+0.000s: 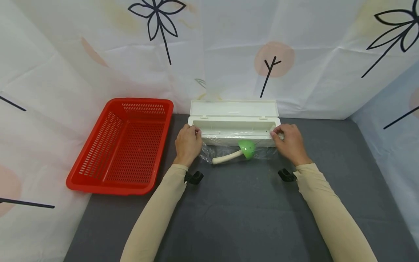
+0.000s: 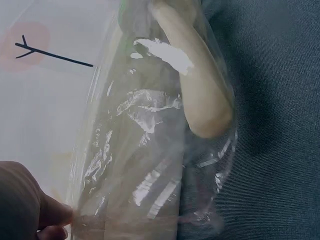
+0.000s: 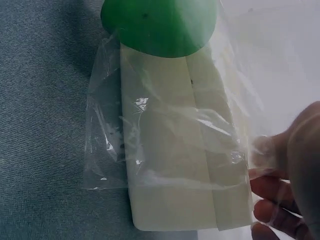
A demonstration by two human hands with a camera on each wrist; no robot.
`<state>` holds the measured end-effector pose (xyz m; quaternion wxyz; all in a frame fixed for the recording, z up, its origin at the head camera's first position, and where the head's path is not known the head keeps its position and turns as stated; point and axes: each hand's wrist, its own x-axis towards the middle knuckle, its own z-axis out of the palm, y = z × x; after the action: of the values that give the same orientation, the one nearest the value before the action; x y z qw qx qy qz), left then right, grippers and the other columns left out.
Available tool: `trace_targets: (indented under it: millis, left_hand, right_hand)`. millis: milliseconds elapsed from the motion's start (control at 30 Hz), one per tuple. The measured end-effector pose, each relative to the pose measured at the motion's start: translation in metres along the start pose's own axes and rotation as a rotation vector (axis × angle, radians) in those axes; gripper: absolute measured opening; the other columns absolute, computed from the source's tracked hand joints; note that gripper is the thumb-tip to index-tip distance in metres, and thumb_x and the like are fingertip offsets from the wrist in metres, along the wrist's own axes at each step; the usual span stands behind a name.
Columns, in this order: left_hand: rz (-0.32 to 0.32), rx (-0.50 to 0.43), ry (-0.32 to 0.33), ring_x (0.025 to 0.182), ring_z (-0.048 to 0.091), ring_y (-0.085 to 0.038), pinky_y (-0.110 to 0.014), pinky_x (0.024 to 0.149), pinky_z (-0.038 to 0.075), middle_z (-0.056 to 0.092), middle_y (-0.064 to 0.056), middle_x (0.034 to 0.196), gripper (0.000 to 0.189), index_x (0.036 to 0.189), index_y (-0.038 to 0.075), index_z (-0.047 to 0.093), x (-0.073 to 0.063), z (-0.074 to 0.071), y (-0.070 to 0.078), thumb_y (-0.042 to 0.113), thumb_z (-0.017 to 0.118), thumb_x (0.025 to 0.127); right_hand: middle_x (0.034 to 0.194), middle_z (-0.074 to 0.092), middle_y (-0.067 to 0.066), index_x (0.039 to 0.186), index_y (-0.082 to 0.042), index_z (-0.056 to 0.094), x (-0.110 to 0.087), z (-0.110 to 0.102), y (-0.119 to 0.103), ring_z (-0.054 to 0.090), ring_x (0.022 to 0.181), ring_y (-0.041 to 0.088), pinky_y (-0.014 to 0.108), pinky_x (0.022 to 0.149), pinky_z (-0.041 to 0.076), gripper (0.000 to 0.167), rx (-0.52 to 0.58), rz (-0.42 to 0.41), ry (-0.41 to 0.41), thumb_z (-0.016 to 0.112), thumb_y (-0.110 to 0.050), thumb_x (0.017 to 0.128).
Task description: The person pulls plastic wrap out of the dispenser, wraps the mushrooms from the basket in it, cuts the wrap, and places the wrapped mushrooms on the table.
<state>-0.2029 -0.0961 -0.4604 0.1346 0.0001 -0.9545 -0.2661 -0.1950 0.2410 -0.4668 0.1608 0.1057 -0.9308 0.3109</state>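
Dispenser box (image 1: 234,125): lid open, at the rear of the grey table (image 1: 235,218).
Film (image 1: 229,153): drawn out over the box's front edge, covering the toy mushroom (image 1: 240,153) just in front.
Left hand (image 1: 187,142): fingertips pinch the film's left edge.
Right hand (image 1: 289,142): fingers pinch the right edge.
Progress: film pulled and laid; by appearance not yet cut or wrapped.
Red basket (image 1: 122,142): left of the box.

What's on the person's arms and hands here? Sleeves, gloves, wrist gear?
Both arms wear snug beige long sleeves ending at the wrists. The left hand and right hand are bare: no gloves, and no rings or watch that I can make out. A small black camera mount sits under each wrist.
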Motion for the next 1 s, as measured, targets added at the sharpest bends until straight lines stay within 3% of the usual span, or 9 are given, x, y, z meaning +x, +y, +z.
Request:
trace_targets:
  millis: [133,333,567,667,800,1000]
  left_hand:
    - [-0.019,0.045,0.009,0.088,0.062,-0.033,-0.052,0.072,0.054,0.063,-0.014,0.097,0.015,0.098,0.004,0.075,0.0018,0.0025,0.0042,0.014,0.064,0.097]
    - [-0.071,0.038,0.041,0.086,0.062,-0.034,-0.051,0.073,0.052,0.064,-0.015,0.092,0.016,0.094,0.003,0.076,0.0027,0.0066,0.0074,0.013,0.063,0.095]
    - [-0.083,-0.069,0.107,0.080,0.062,-0.035,-0.052,0.071,0.051,0.062,-0.012,0.087,0.008,0.095,0.005,0.072,0.0040,0.0081,0.0076,0.006,0.066,0.090]
    - [-0.031,-0.076,0.111,0.077,0.061,-0.035,-0.052,0.070,0.051,0.058,-0.010,0.088,0.010,0.089,0.006,0.073,0.0044,0.0090,0.0071,0.001,0.065,0.087]
    - [0.087,-0.020,0.062,0.081,0.061,-0.030,-0.049,0.070,0.054,0.056,-0.009,0.093,0.023,0.086,0.008,0.080,0.0058,0.0099,0.0078,-0.007,0.062,0.082]
    - [0.162,0.028,0.017,0.086,0.057,-0.029,-0.046,0.073,0.054,0.055,-0.009,0.094,0.029,0.090,0.007,0.083,0.0060,0.0088,0.0071,-0.008,0.060,0.080]
  right_hand:
    - [0.092,0.063,0.023,0.091,0.006,0.069,0.0017,0.0008,0.0002,0.052,0.091,0.040,0.055,0.079,0.040,0.016,-0.014,0.032,-0.009,0.069,-0.010,0.096]
    - [0.090,0.063,0.023,0.089,0.005,0.070,0.0021,0.0035,0.0012,0.054,0.090,0.040,0.055,0.079,0.041,0.016,-0.009,0.068,0.012,0.070,-0.010,0.094]
    - [0.092,0.063,0.024,0.088,0.006,0.071,0.0048,0.0066,0.0002,0.053,0.088,0.041,0.053,0.079,0.039,0.016,0.026,0.103,0.023,0.070,-0.010,0.092]
    - [0.090,0.063,0.025,0.090,0.006,0.070,0.0061,0.0070,0.0005,0.054,0.087,0.040,0.052,0.081,0.038,0.015,0.063,0.123,0.023,0.071,-0.008,0.091]
    - [0.088,0.064,0.023,0.097,0.006,0.071,0.0072,0.0073,0.0023,0.055,0.086,0.038,0.048,0.082,0.038,0.012,0.137,0.147,0.020,0.071,-0.005,0.091]
    - [0.085,0.062,0.021,0.094,0.002,0.077,0.0099,0.0073,0.0019,0.052,0.085,0.037,0.046,0.080,0.034,0.016,0.127,0.071,-0.021,0.062,0.004,0.091]
